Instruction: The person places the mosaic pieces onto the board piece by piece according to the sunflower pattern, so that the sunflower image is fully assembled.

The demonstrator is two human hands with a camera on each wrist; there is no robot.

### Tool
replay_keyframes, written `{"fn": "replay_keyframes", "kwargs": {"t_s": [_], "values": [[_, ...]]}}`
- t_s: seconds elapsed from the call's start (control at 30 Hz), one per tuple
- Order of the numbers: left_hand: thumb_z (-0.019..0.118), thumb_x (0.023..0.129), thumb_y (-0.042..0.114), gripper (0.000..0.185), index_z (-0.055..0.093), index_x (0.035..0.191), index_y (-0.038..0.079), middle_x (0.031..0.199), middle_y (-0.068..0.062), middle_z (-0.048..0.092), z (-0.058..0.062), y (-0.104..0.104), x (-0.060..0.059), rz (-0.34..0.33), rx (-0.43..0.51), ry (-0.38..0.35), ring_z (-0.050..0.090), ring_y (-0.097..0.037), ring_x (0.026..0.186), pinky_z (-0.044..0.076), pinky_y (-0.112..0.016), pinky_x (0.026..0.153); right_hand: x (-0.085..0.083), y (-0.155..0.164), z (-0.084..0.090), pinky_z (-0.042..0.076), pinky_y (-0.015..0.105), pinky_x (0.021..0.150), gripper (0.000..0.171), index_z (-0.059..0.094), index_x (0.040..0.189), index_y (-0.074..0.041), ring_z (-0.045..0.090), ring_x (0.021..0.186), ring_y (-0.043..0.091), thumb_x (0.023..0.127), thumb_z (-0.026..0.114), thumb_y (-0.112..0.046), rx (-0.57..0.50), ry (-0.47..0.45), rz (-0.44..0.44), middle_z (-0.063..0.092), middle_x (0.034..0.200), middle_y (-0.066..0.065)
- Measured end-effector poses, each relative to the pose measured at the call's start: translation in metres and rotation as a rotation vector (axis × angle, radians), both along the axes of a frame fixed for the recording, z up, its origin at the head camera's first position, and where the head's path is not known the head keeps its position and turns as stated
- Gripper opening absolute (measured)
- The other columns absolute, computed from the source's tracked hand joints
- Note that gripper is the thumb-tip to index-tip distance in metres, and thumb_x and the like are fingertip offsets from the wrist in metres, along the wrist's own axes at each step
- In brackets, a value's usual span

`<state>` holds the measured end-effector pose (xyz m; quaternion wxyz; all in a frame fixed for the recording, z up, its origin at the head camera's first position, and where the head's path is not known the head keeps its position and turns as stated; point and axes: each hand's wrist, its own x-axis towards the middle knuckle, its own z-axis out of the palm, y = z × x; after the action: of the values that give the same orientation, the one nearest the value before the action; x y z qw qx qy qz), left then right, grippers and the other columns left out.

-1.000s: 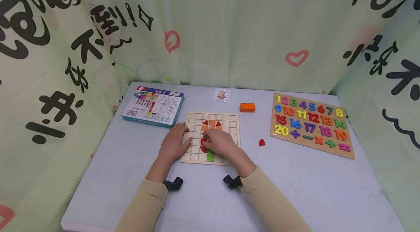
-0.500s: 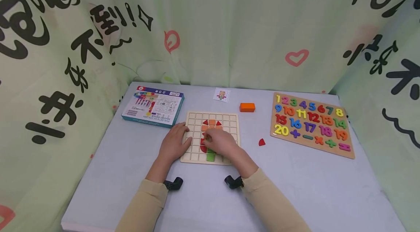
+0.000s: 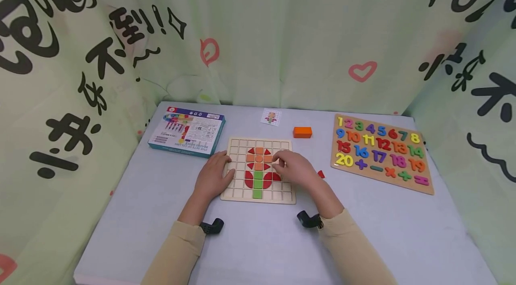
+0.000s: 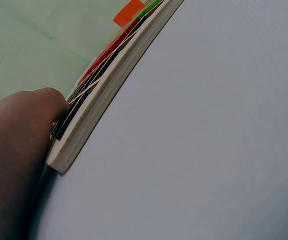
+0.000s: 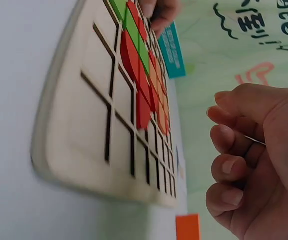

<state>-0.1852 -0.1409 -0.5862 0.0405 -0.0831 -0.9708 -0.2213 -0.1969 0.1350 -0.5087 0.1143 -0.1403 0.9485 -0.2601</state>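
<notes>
A square wooden grid board (image 3: 238,193) lies on the table. Green squares (image 3: 257,182) form a stem on it, flanked by rounded red pieces (image 3: 248,180). Above them sit orange pieces (image 3: 258,166) with small red triangles at the corners. My left hand (image 3: 213,175) rests along the board's left edge, fingers extended, its thumb (image 4: 51,102) over the grid. Over the right part of the board hovers my right hand (image 3: 296,168), its fingers loosely curled; the right wrist view shows nothing between the fingertips (image 5: 223,97). A loose red piece (image 3: 320,174) is partly hidden behind that hand.
A small picture card (image 3: 271,116) lies behind the board, with an orange block (image 3: 302,132) to its right. At the back left is a flat box (image 3: 187,131). A board of coloured numbers (image 3: 429,170) lies at the right. Printed curtains (image 3: 258,52) surround the table.
My right hand has moved right, off the middle of the board, uncovering the red, green and orange pieces. My left hand has stayed in place.
</notes>
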Motion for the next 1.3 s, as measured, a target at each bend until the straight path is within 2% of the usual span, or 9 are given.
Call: {"fn": "replay_keyframes", "kwargs": {"t_s": [0.43,0.63,0.83,1.03,1.3], "values": [[0.062,0.092,0.041,0.046,0.058,0.128,0.013,0.153,-0.006,0.044,0.000,0.000,-0.001,-0.003,-0.006,0.004,0.038,-0.025,0.145,0.036,-0.045,0.119,0.005,0.071,0.005,0.050,0.027,0.069,0.029,0.065,0.120,-0.015,0.054,0.086,0.021,0.094,0.066,-0.028,0.007,-0.016,-0.065,0.060,0.090,0.002],[0.062,0.092,0.041,0.045,0.058,0.128,0.013,0.153,-0.006,0.044,0.001,0.000,0.000,0.003,-0.007,-0.003,0.038,-0.025,0.145,0.036,-0.045,0.120,0.006,0.103,-0.004,0.049,0.028,0.066,0.031,0.064,0.122,-0.013,0.054,0.081,0.020,0.095,0.065,-0.027,-0.010,-0.057,-0.086,0.060,0.090,0.003],[0.061,0.093,0.041,0.045,0.058,0.128,0.013,0.154,-0.006,0.043,0.002,0.000,0.001,0.000,0.002,-0.018,0.037,-0.026,0.146,0.035,-0.045,0.120,0.010,0.130,-0.015,0.050,0.027,0.070,0.031,0.063,0.123,-0.014,0.053,0.087,0.021,0.094,0.064,-0.024,-0.005,-0.087,-0.091,0.059,0.094,0.003],[0.061,0.093,0.041,0.045,0.058,0.128,0.012,0.154,-0.007,0.043,0.002,0.000,0.001,0.000,-0.004,-0.014,0.037,-0.026,0.145,0.035,-0.045,0.120,0.012,0.144,-0.025,0.049,0.027,0.071,0.031,0.063,0.123,-0.015,0.052,0.088,0.019,0.093,0.066,-0.019,0.002,-0.102,-0.074,0.058,0.093,0.003],[0.061,0.093,0.040,0.045,0.058,0.128,0.013,0.154,-0.007,0.043,0.002,0.000,0.001,-0.001,0.001,-0.016,0.037,-0.026,0.145,0.035,-0.045,0.120,0.012,0.145,-0.030,0.049,0.027,0.071,0.027,0.065,0.120,-0.015,0.052,0.087,0.019,0.094,0.067,-0.019,0.003,-0.113,-0.084,0.057,0.090,0.002]]}}
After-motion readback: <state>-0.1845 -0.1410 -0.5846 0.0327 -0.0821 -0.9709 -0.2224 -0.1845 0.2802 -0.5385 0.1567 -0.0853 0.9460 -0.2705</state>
